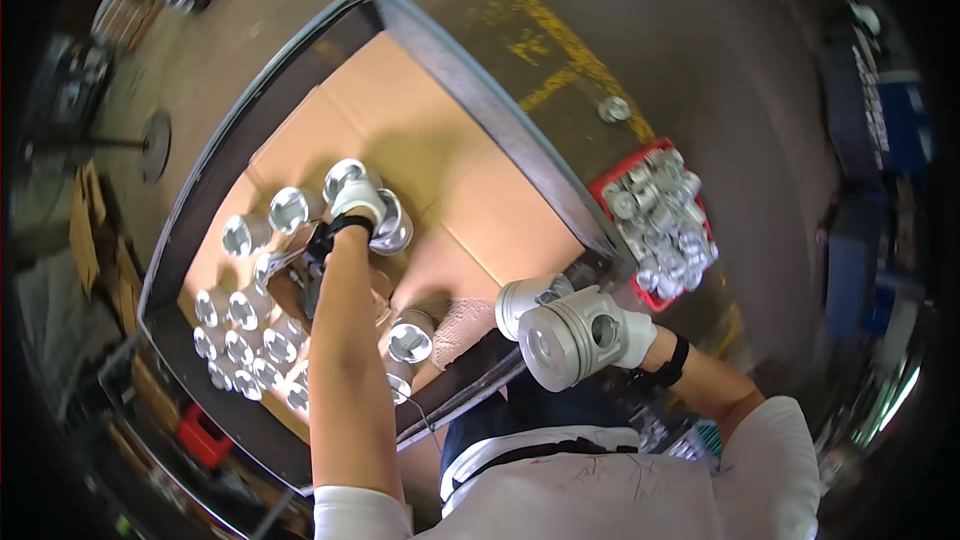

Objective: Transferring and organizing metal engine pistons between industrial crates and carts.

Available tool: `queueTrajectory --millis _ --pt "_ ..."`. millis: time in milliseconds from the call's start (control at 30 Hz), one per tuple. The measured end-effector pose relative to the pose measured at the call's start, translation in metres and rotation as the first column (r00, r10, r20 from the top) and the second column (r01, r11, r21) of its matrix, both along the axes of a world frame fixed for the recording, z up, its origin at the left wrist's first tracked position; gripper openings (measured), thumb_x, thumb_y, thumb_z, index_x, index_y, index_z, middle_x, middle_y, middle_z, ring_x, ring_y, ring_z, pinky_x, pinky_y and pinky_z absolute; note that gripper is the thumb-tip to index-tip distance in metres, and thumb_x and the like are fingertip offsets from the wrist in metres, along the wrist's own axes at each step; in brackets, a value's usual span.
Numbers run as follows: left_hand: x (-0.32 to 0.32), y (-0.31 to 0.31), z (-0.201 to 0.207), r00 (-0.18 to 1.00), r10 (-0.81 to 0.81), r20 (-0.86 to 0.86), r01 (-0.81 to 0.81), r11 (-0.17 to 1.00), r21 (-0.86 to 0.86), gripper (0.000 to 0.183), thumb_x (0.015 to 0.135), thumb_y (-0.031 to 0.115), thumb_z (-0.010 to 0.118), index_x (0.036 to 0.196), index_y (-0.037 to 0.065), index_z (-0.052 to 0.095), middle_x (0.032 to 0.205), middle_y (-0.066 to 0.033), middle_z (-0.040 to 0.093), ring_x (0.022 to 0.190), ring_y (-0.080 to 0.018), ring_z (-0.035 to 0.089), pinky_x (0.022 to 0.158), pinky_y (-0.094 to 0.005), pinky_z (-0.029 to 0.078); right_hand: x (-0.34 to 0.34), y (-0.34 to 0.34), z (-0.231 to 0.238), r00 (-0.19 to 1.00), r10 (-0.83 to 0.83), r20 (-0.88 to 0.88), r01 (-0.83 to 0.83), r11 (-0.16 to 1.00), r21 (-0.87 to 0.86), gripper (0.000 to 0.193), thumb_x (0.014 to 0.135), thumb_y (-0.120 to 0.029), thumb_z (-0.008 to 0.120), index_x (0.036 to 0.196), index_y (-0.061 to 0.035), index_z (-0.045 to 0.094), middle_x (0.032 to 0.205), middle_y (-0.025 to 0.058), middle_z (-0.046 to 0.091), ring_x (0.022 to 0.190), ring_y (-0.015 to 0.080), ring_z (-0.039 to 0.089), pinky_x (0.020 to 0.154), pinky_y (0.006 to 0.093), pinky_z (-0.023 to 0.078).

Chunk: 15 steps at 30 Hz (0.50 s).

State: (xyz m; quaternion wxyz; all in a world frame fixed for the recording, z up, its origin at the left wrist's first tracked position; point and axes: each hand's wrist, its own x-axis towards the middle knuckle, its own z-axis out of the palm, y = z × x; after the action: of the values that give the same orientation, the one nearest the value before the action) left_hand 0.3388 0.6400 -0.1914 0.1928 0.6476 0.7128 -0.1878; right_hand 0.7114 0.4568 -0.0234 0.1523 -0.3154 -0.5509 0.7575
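Pistons, bright metal and hollow-topped, are what both hands are busy with. The left hand [357, 200], in a white glove with a black wrist strap, is stretched forward over a sheet of brown cardboard [440, 155] and is closed around the top of one upright piston [388, 223], with another piston [344, 176] touching the far side of the glove. To the left of that hand stands a short row of two more pistons [268, 222], and nearer the body, left of the forearm, a tight cluster of pistons [245, 340] stands upright on the same cardboard. One single piston [410, 342] stands just right of the forearm.

The right hand [632, 337], also gloved in white, is held close to the body and grips a large piston [568, 334] lying on its side, crown toward the camera; a second piston [528, 300] sits against it on the far side, though how it is held cannot be told.

The cardboard lies inside a dark metal-framed bin [480, 100]. Beyond the right hand, on the floor [700, 60], a red crate [608, 178] is filled with more pistons.
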Motion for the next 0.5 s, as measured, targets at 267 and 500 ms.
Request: queueTrajectory --millis 267,500 --pt "0.081 -0.092 0.069 -0.068 0.515 0.854 -0.099 0.849 -0.52 0.019 0.085 0.002 0.056 0.103 0.002 0.064 0.095 -0.0072 0.066 0.082 -0.0174 0.065 0.068 -0.0309 0.054 0.022 -0.181 0.058 0.634 -0.764 -0.12 0.516 0.533 -0.671 0.036 0.095 -0.009 0.057 0.131 -0.0035 0.053 0.121 0.0076 0.063 0.106 0.0167 0.064 0.088 0.0316 0.056" --pt "0.179 -0.261 0.234 0.311 -0.766 0.562 0.621 0.612 0.49 0.019 0.074 0.017 0.067 0.093 0.014 0.067 0.086 -0.0081 0.068 0.076 -0.0281 0.066 0.064 -0.0391 0.053 0.044 -0.374 0.121 0.424 -0.895 -0.139 0.862 0.446 -0.243 0.025 0.089 -0.006 0.065 0.113 -0.0039 0.063 0.1 0.0016 0.068 0.091 0.0092 0.064 0.075 0.0255 0.055"
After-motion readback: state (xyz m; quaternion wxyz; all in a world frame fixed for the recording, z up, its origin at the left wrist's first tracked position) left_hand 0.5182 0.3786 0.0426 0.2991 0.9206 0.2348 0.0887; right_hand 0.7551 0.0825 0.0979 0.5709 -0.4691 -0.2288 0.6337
